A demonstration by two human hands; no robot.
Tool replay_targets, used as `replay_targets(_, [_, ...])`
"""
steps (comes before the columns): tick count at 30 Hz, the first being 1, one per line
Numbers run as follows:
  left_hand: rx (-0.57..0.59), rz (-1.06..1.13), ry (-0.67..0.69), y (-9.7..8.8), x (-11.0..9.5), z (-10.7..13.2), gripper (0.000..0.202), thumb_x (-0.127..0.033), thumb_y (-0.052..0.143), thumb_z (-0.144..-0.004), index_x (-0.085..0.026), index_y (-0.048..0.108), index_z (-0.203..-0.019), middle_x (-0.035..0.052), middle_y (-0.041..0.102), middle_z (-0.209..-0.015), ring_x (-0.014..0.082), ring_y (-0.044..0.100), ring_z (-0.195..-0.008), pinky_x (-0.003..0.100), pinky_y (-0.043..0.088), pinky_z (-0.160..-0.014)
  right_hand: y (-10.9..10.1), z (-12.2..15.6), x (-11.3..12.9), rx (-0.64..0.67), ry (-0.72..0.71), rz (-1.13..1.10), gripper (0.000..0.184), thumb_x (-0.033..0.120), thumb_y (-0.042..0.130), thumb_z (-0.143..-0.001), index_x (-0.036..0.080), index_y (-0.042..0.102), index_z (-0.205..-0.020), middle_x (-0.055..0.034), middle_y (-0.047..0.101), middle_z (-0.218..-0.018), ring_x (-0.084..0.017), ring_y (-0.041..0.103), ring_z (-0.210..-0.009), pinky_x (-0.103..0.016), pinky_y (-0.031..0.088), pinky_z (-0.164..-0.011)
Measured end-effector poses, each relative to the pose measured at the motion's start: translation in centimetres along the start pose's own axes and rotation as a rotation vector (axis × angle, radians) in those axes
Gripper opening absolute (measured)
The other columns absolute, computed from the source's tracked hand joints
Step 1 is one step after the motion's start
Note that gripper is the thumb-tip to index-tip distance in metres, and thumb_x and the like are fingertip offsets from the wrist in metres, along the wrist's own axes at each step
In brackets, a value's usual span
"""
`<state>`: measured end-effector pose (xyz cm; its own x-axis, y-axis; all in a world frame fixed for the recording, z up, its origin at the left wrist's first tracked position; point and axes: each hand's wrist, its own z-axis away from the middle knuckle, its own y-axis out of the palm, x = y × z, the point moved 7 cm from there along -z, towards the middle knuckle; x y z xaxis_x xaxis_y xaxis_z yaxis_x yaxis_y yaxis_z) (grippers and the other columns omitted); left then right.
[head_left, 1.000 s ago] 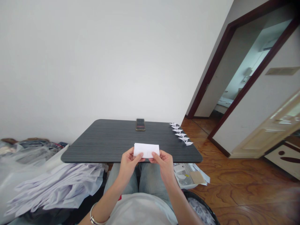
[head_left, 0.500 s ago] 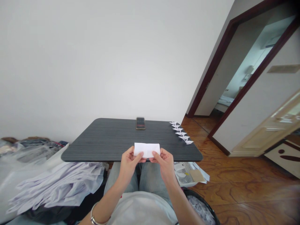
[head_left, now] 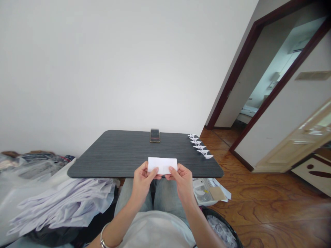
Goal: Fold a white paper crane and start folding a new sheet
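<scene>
A white folded sheet of paper (head_left: pixel 162 164) is held level over the front edge of the dark table (head_left: pixel 116 151). My left hand (head_left: pixel 142 174) pinches its left end, thumb on top and fingers beneath. At the other end my right hand (head_left: pixel 180 174) grips it the same way, with the thumb pressed near the lower edge. The fingertips under the paper are partly hidden. Along the table's right edge stand several white paper cranes (head_left: pixel 199 147) in a slanting row.
A phone (head_left: pixel 155 135) lies at the table's back edge, close to the white wall. White cloth (head_left: pixel 67 203) is heaped at the left. Beneath the table's right side are a box of odds and ends (head_left: pixel 204 194) and a dark bin (head_left: pixel 222 229) filled with paper scraps.
Almost everything is as before. My right hand has shifted very slightly to the right on the paper.
</scene>
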<state>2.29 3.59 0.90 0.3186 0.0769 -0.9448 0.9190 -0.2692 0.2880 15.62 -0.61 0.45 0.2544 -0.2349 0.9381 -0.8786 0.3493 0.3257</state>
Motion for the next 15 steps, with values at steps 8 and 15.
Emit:
replay_targets(8, [0.122, -0.045, -0.022, 0.43, -0.04, -0.14, 0.027, -0.03, 0.068, -0.064, -0.011, 0.064, -0.083, 0.0047, 0.068, -0.072, 0.0148, 0.062, -0.059, 0.026, 0.054, -0.057, -0.53, 0.03, 0.47, -0.042, -0.058, 0.051, 0.028, 0.038, 0.068, -0.065, 0.017, 0.052, -0.055, 0.0016, 0.062, -0.049, -0.013, 0.059, -0.046, -0.024, 0.05, -0.047])
replay_targets(15, [0.161, -0.123, -0.011, 0.64, -0.34, 0.02, 0.02, -0.03, 0.066, -0.067, -0.011, 0.069, -0.073, 0.0063, 0.07, -0.07, 0.0169, 0.063, -0.062, 0.026, 0.051, -0.058, -0.63, 0.06, 0.85, -0.036, -0.075, 0.064, 0.027, 0.036, 0.068, -0.066, 0.018, 0.052, -0.054, 0.0025, 0.061, -0.049, -0.014, 0.059, -0.046, -0.024, 0.05, -0.048])
